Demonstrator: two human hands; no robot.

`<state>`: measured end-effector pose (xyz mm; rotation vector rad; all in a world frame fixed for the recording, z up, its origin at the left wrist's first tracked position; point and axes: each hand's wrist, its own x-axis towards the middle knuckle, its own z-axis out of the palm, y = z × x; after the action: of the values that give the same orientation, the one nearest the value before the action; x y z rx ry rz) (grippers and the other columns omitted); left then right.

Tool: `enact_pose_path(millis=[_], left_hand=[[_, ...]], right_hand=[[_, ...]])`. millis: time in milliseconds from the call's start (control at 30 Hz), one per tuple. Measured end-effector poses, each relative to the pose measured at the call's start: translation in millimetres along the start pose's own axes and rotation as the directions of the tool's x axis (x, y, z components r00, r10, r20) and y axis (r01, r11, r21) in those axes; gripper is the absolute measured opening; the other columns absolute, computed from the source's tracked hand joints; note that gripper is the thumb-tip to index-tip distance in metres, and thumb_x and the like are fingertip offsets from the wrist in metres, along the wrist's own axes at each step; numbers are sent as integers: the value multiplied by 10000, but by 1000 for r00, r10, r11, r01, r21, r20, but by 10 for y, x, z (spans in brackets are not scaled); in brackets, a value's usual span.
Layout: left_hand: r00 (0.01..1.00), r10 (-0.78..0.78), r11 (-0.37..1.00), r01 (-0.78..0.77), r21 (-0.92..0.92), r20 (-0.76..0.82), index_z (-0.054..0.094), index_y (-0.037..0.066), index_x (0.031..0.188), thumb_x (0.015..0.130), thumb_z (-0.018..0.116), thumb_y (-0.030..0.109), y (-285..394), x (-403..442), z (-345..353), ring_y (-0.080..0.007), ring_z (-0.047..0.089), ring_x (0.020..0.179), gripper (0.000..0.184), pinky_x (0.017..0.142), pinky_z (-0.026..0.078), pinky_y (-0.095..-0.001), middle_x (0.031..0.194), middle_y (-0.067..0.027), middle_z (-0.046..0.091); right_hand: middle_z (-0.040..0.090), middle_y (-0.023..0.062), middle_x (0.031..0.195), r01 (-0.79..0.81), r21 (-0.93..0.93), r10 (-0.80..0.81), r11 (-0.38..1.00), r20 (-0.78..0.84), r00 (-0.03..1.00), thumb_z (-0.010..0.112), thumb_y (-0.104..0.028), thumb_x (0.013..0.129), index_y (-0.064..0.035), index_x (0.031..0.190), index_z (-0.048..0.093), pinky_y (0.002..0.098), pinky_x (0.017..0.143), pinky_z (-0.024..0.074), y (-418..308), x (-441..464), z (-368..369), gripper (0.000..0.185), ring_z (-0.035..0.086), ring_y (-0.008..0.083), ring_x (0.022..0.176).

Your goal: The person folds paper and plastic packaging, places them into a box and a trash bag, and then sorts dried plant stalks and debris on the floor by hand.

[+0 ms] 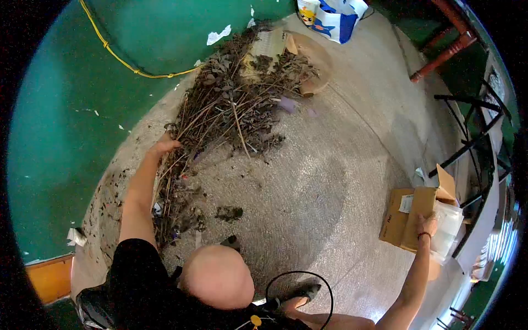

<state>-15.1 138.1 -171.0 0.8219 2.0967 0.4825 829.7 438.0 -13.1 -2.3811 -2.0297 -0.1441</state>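
My left hand [165, 145] is at the left edge of a large heap of dry stems and leaves [225, 104] on the floor, its fingers around the stems there. Far to the right, my right hand [427, 225] grips an open cardboard box [397, 217] by its edge. The box has a white label and a raised flap. Clear plastic wrapping [448, 225] lies at the box's right side, beside my fingers. Loose dry leaves and dirt trail down from the heap toward my left arm.
A green wall [66, 137] with a yellow cord [124, 63] runs along the left. A blue and white bag [344, 25] sits at the top. Dark metal legs and a reddish wooden leg [443, 58] stand at the right. A torn white scrap [76, 237] is at lower left.
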Motion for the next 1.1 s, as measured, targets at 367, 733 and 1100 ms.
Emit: enact_pose_path(millis=[367, 733, 1100], left_hand=[[945, -119, 987, 79, -139, -305, 278, -108, 1213, 700, 566, 195, 26, -692, 308, -366, 382, 1105, 661, 912, 314, -392, 1234, -265, 333], [955, 26, 981, -82, -179, -296, 478, -87, 988, 645, 636, 208, 588, -1307, 376, -284, 504, 890, 480, 796, 376, -336, 948, -211, 527], [890, 307, 943, -332, -18, -337, 428, -95, 1059, 682, 599, 177, 1042, -1675, 510, -300, 499, 941, 496, 844, 361, -352, 1004, -225, 520]], right_hand=[[398, 217, 1188, 713, 382, -707, 588, -186, 682, 635, -313, 688, 14, 1187, 374, 395, 941, 293, -2249, -900, 568, 651, 375, 349, 1102], [296, 111, 1315, -655, 707, -775, 267, 561, 290, 560, -428, 750, -82, 1306, 233, 347, 902, 330, -4674, -2502, 505, 732, 366, 250, 1132], [192, 5, 1371, -911, -90, -911, -401, 143, 387, 491, -40, 786, -118, 1329, 161, 268, 867, 335, -4806, -2533, 1874, 640, 313, 150, 1144]])
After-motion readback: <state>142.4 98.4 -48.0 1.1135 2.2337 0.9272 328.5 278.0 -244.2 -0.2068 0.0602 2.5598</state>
